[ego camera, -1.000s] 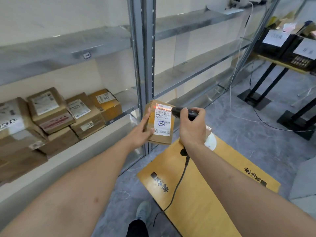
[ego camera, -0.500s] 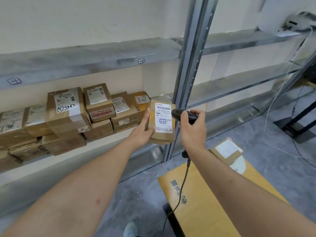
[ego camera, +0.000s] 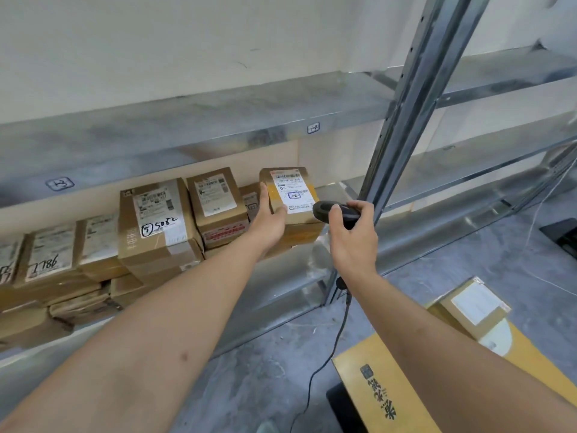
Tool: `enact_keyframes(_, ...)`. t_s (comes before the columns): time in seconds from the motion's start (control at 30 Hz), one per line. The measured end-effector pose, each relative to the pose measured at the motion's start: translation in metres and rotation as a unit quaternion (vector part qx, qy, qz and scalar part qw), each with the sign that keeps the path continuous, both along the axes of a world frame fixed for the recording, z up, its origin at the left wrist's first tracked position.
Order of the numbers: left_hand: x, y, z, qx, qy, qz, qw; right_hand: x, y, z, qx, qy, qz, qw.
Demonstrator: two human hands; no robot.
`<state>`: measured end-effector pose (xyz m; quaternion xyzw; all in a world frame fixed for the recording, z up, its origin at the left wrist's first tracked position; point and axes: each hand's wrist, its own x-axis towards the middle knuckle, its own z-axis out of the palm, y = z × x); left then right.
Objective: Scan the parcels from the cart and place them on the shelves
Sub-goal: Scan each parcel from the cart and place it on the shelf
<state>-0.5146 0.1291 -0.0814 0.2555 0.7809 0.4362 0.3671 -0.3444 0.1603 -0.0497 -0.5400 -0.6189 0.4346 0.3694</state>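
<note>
Fingers of the left hand (ego camera: pixel 268 221) clasp the labelled parcel (ego camera: pixel 290 195) at the shelf (ego camera: pixel 299 264) row's right end, while the right hand (ego camera: pixel 354 237) grips the scanner (ego camera: pixel 327 210) aside.

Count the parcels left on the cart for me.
1 visible: a brown parcel with a white label at the far end of the yellow cart. A white item lies beside it; the frame cuts the cart off, so more may be hidden.

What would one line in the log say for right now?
left hand: holds parcel at shelf | right hand: holds scanner | cart: another box waiting
</note>
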Motion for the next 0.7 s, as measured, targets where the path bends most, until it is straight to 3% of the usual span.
enact_keyframes(0.23, -0.020, 0.023, -0.003, -0.055, -0.018, 0.100, 0.993, -0.024, 0.017, -0.009, -0.014, -0.002, 0.007, 1.000)
enact_keyframes(0.37, -0.021, 0.036, -0.006, -0.112, 0.055, 0.126, 0.984, -0.028, 0.035, -0.013, -0.021, -0.006, 0.016, 1.000)
enact_keyframes(0.43, -0.019, 0.041, -0.005, -0.159, 0.139, 0.109, 0.971, -0.029, 0.044, -0.016, -0.024, -0.004, 0.023, 0.999)
enact_keyframes(0.57, -0.015, 0.054, 0.016, -0.263, 0.357, -0.034, 0.896, -0.026, 0.058, -0.021, -0.031, -0.002, 0.035, 0.999)
enact_keyframes(0.7, -0.018, 0.072, 0.037, -0.342, 0.418, -0.093, 0.836, -0.023, 0.066, -0.023, -0.032, 0.002, 0.047, 0.998)
